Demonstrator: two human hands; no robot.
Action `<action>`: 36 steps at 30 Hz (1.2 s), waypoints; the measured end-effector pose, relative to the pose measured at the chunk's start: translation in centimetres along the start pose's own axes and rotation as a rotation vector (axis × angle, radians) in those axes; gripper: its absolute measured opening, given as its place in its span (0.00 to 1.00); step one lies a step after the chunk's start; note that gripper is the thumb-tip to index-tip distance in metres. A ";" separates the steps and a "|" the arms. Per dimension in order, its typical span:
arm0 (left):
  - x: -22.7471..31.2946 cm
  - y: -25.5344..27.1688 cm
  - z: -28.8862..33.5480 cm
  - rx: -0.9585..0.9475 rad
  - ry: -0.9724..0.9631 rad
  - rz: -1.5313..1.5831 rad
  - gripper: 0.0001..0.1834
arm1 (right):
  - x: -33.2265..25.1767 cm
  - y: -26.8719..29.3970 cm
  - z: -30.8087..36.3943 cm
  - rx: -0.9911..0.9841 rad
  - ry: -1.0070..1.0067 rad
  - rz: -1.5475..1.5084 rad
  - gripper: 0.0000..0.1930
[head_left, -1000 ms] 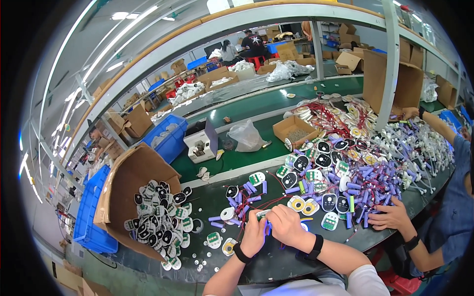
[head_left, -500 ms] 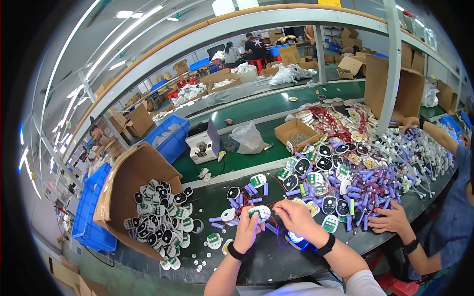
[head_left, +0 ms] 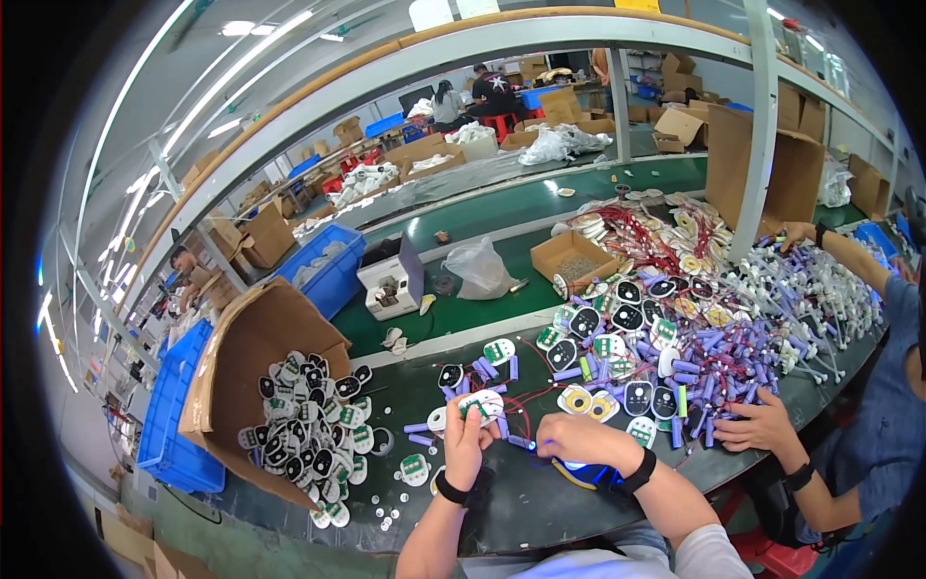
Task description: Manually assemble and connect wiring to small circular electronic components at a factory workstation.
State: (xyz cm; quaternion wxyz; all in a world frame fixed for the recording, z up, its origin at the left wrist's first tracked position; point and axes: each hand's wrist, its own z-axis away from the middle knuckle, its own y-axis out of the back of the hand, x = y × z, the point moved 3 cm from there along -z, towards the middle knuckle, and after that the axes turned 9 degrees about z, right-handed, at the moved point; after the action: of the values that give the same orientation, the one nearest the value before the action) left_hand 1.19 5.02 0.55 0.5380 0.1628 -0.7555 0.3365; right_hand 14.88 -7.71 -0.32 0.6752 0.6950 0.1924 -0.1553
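My left hand (head_left: pixel 463 446) is closed around a white oval casing (head_left: pixel 493 402) with a green circuit board on it. To its right, low over the table, my right hand (head_left: pixel 585 440) has its fingers pinched together; whatever is between them is hidden or too small to make out. A small blue glow shows at those fingertips. Red wires (head_left: pixel 526 413) run between the casing and the purple battery cells (head_left: pixel 515 442) beside it. Just behind my right hand lies a white piece with yellow rings (head_left: pixel 576 399). Blue light also falls on the table under my right wrist.
A cardboard box (head_left: pixel 223 375) spills casings at the left, beside a blue crate (head_left: pixel 177 410). Purple cells and casings heap at the right. A co-worker's hands (head_left: pixel 757 426) reach into that heap. Behind stand a white-grey device (head_left: pixel 391 282) and a small carton (head_left: pixel 574 257).
My right hand has come down toward the table, away from the casing. My left hand has shifted slightly left and turned the casing a little. The co-worker's near hand stays about where it was.
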 end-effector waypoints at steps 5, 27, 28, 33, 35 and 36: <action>0.4 -0.5 0.1 0.007 -0.045 -0.017 0.11 | 3.0 0.9 -0.5 0.393 -0.129 -0.919 0.11; 1.3 -2.0 0.9 -0.170 -0.088 0.325 0.13 | 1.8 0.0 -1.9 0.266 -0.136 -1.272 0.20; 1.6 -1.7 0.7 -0.138 -0.122 0.377 0.13 | 0.2 0.5 -2.1 0.215 -0.001 -1.136 0.22; 2.8 -1.8 1.0 -0.116 -0.158 0.313 0.12 | -3.3 2.5 -2.0 0.101 0.133 -0.762 0.11; 1.9 -2.2 0.9 -0.112 -0.129 0.222 0.13 | -2.9 4.5 -0.2 0.092 -0.014 -0.867 0.13; 1.3 -2.0 0.9 -0.124 -0.095 0.176 0.14 | -2.5 5.7 0.6 0.124 -0.092 -0.936 0.12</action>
State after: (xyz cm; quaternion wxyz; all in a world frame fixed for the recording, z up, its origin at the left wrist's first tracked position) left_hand 1.24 3.09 2.25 0.4790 0.0781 -0.8109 0.3269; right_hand 15.42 -8.51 5.88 0.4977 0.5650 0.4451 -0.4847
